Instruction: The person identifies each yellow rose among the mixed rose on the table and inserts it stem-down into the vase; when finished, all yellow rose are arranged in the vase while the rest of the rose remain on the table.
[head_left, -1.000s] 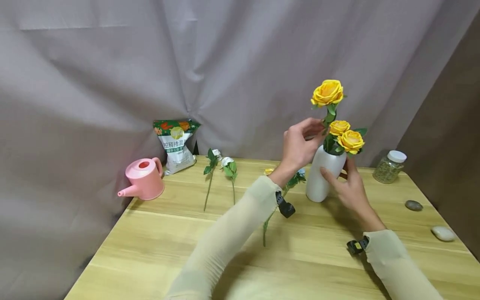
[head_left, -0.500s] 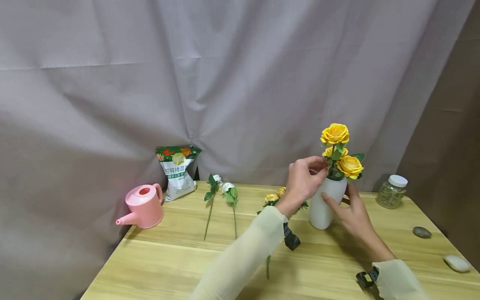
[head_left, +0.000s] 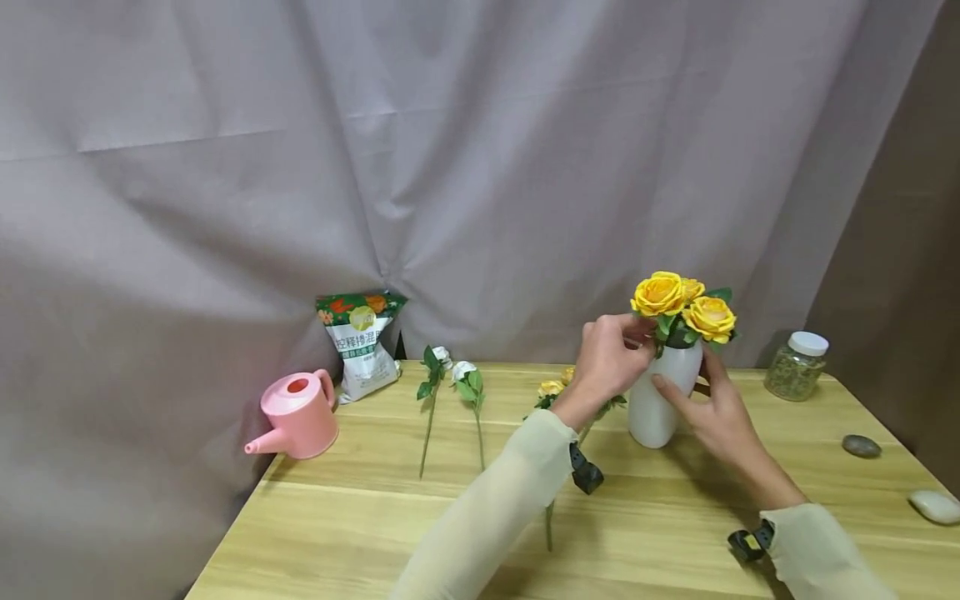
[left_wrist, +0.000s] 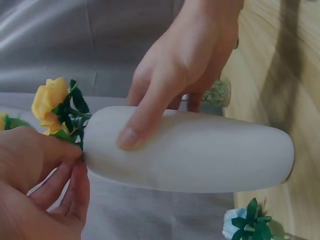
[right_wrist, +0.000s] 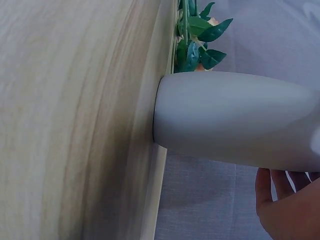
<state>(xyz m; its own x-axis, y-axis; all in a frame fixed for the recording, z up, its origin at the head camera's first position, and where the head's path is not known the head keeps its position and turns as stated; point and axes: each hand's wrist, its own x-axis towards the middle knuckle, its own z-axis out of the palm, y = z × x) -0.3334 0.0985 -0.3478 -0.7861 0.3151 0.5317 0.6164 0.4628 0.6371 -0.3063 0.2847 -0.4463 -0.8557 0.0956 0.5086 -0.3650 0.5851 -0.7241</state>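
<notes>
A white vase stands upright on the wooden table, with several yellow roses clustered at its mouth. My left hand pinches the leafy stem of the front yellow rose right at the rim. The left wrist view shows that thumb and finger meeting beside green leaves at the vase's mouth. Around the upper side of the vase, my right hand keeps its grip, thumb on the near face and fingers behind. In the right wrist view, fingers of the right hand touch the vase's side; the base meets the tabletop.
Cut flowers lie left of the vase: two white roses and yellow ones partly behind the left forearm. Farther left are a pink watering can and a printed bag. A lidded jar and two stones sit at right.
My left hand has lowered the tall yellow rose down into the vase, so its bloom now sits level with the others. The right hand stays on the vase. The head view has tilted up.
</notes>
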